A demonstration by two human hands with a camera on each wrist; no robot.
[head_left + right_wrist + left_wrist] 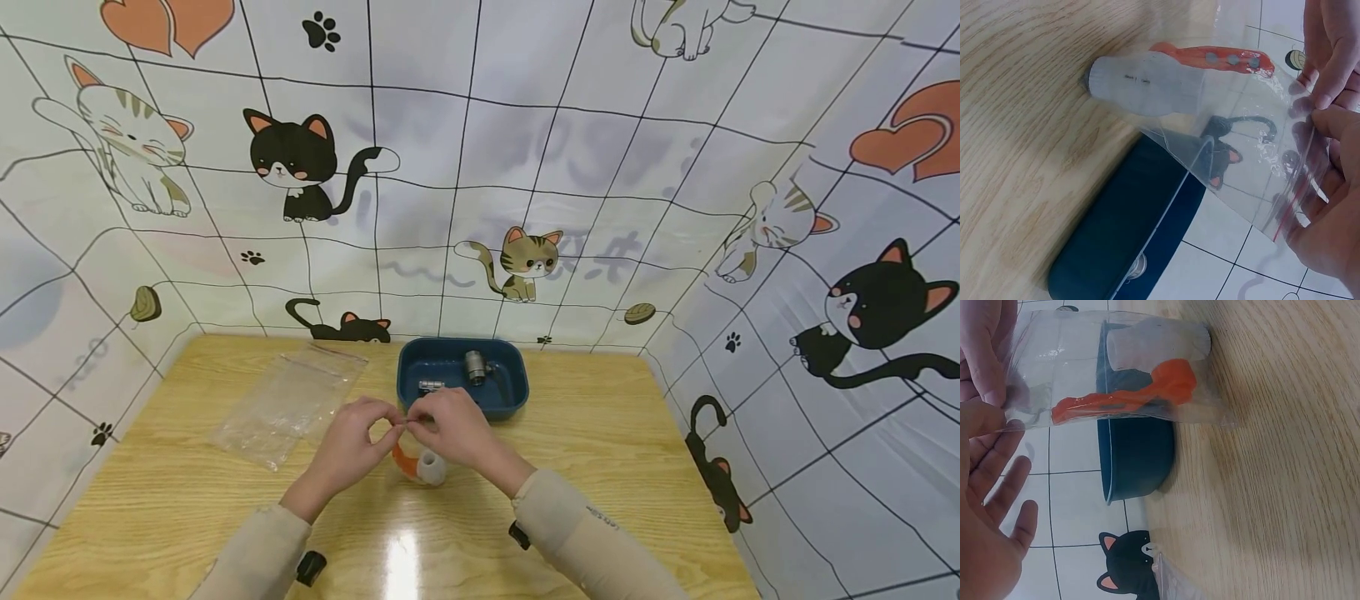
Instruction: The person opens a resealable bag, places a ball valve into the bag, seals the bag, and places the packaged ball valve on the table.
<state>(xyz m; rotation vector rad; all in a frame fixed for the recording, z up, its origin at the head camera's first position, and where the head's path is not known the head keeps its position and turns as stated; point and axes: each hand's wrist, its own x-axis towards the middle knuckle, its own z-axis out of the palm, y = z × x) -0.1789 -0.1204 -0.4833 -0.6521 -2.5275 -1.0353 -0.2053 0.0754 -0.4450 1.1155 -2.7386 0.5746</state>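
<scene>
A clear zip bag (1247, 194) with a red line along its top hangs between both hands above the table. Inside it lie a white cylindrical part (1147, 84) and an orange strap-like piece (1174, 381) with a rounded end. My left hand (348, 446) pinches the bag's top edge between thumb and forefinger, its other fingers spread in the left wrist view. Right beside it, the right hand (456, 427) pinches the same edge, fingertips close to the left ones.
Behind the hands stands a dark blue tray (517, 367) with a grey metallic cylinder (475, 367) and a small silvery item (431, 386) in it. A flat clear plastic bag (288, 400) lies on the wooden table (600, 467) at left. Cat-patterned cloth walls (435, 167) rise behind and beside.
</scene>
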